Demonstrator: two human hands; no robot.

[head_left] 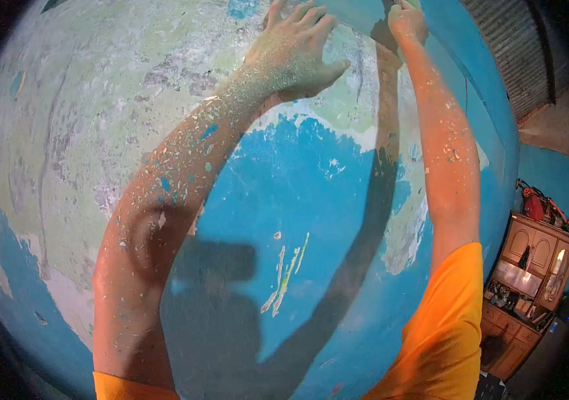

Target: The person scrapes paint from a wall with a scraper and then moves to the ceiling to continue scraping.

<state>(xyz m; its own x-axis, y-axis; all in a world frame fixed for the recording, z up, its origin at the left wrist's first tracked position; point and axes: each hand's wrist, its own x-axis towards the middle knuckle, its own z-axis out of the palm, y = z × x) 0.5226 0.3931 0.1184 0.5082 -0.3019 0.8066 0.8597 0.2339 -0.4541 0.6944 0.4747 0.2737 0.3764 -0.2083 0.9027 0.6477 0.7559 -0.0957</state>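
Note:
Raised high on a wall [284, 193], my left hand [294, 50] rests against a patch of bare pale-green plaster [158, 87], with its fingers spread. Further right, near the top edge, my right hand [408, 23] is closed around something mostly cut off by the frame; what it is cannot be made out. The wall's blue paint [284, 173] has come away in large ragged areas around my left hand. Paint flakes [210, 131] and dust cling to both forearms, more thickly on the left one.
A wooden cabinet [521, 280] stands far right, with a red and black object [538, 205] on top. Corrugated sheeting [514, 47] shows at the upper right. Shadows of my head and arm [221, 320] fall across the wall. Several light scratches [288, 273] mark the blue paint.

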